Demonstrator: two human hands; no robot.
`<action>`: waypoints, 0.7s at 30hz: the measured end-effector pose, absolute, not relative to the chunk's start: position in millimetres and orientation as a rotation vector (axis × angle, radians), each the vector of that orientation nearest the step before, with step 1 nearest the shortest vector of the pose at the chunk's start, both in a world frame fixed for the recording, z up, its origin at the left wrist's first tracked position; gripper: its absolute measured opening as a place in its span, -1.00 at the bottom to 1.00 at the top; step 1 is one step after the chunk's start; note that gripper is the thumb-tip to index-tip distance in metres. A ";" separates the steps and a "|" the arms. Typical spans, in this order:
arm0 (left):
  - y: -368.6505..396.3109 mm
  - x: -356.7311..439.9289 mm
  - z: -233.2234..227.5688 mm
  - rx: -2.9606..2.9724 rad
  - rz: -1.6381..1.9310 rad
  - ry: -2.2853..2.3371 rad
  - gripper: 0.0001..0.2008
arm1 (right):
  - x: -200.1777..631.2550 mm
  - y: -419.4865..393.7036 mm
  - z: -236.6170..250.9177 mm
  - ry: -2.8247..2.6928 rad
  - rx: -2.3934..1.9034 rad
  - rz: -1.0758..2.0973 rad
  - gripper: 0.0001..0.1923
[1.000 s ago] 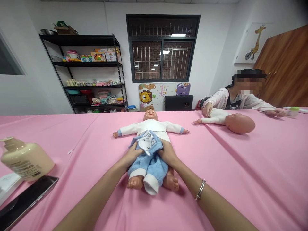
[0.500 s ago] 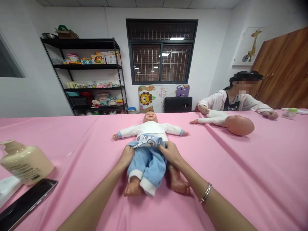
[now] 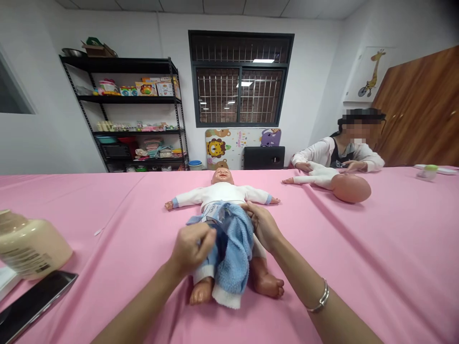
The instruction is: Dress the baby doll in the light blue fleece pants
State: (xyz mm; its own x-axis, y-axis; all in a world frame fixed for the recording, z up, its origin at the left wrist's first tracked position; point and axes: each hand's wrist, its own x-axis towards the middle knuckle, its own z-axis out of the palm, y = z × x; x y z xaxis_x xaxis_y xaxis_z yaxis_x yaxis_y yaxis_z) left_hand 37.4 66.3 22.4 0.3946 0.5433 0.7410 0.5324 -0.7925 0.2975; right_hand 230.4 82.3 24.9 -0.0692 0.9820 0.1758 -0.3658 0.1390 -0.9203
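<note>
Looking down from my head camera, I see that my left hand has come off the side of the fluffy light blue pants with white cuffs and is now up in front of them. It is curled into a blurry fist, so I cannot tell if it has cloth in it. My right hand pinches the top edge on the other side. The pants lie on the legs of the baby doll in a white top with blue cuffs, just under its tummy. The bare brown foot on my left pokes out of one cuff, but the bare brown foot on my right is outside, so I judge the job is only half done. The loose pant leg hangs between the feet, and its folds and my fist hide the hole at the top. On my left, well apart, are a fat cream bottle and a shiny black flat thing on the pink cloth. Far to my right, a person in a pale jacket has pulled an arm back beside the other bald doll.
</note>
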 end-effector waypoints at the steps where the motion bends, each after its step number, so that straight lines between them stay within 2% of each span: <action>1: 59.9 44.2 22.2 2.706 1.265 0.845 -0.67 | 229.6 81.0 25.7 -1.113 -0.736 1.323 -0.57; 3: 52.8 55.0 18.9 2.746 1.021 0.778 -0.75 | 228.2 77.1 27.9 -1.229 -0.672 1.321 -0.59; 6: 53.0 62.1 11.9 2.602 0.877 1.004 -0.77 | 226.5 68.9 32.4 -1.442 -0.649 1.258 -0.64; 10: 56.0 59.9 9.4 2.307 1.010 1.140 -0.81 | 223.3 58.7 36.8 -1.629 -0.625 1.099 -0.72; 16: 58.7 60.6 14.4 1.639 1.203 0.837 -0.69 | 219.6 60.7 34.8 -1.770 -0.660 0.905 -0.74; 18: 63.9 61.1 12.4 1.378 1.355 0.902 -0.69 | 224.5 68.1 31.2 -1.693 -0.811 0.773 -0.72; 21: 71.7 59.5 6.5 1.190 1.401 1.003 -0.68 | 238.0 80.8 22.0 -1.503 -1.288 0.450 -0.67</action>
